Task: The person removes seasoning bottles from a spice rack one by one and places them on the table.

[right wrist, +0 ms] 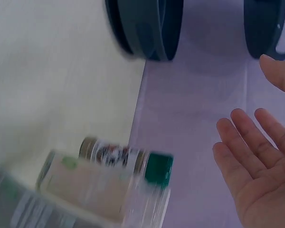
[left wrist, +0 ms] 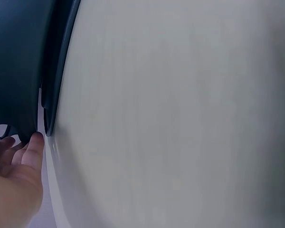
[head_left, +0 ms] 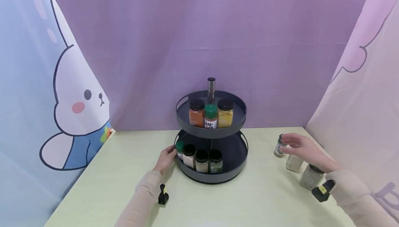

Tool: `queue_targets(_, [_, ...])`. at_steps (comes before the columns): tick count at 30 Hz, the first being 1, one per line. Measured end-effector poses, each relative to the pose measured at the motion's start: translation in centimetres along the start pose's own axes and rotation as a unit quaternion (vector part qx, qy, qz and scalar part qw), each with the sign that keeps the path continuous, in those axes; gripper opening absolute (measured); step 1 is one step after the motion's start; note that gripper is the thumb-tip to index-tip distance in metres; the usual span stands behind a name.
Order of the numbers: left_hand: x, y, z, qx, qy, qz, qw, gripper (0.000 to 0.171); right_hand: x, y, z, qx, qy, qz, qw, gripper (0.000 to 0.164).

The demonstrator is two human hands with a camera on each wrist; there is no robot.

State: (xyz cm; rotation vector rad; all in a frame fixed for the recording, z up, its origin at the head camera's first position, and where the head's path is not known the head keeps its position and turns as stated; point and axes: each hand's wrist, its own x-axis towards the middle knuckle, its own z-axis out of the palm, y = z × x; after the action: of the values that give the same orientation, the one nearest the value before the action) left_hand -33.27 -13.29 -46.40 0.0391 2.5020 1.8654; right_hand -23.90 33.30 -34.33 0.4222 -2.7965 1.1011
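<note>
I have the left hand (head_left: 166, 157) at the left side of the lower tray (head_left: 212, 178), its fingertips touching the wall just beside the handle slot; whether they pinch the edge or merely rest on it, I cannot tell. The right hand (head_left: 300, 148) is over on the right, thumb and fingers spread apart with nothing between them. From the head view its fingers overlap the cap of a green-capped bottle (head_left: 278, 150), but my right wrist view shows the hand apart from it. That bottle stands upright on the table (head_left: 255, 202), farthest from me in a slanting row, with a clear jar (head_left: 293, 163) next and a dark-lidded jar (head_left: 311, 178) nearest, partly behind the right wrist. Between the hands, the rack's post (head_left: 211, 87) rises through the upper tray (head_left: 212, 133), where I see an orange jar (head_left: 196, 116), a small red bottle (head_left: 211, 121) under a green cap, and a yellow jar (head_left: 225, 117) side by side. Below, along the front left of the lower tray, I count a small green-topped bottle (head_left: 179, 147), a pale jar (head_left: 188, 159), a tan jar (head_left: 202, 164) and a green jar (head_left: 215, 166), all upright. A purple cloth (head_left: 140, 64) hangs behind the table.
</note>
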Motion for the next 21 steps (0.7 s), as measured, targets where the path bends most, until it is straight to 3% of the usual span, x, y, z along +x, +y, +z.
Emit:
queue_targets(9, [0.1, -0.1, 0.1, -0.006, 0.000, 0.009, 0.9999, 0.047, 3.7, -3.2, 4.8, 0.035, -0.052, -0.021, 0.998, 0.056])
queue_targets(21, [-0.1, -0.1, 0.1, 0.002, 0.005, 0.007, 1.0000, 0.046, 5.6, -6.9, 11.5, 0.064, -0.139, -0.069, 0.986, 0.056])
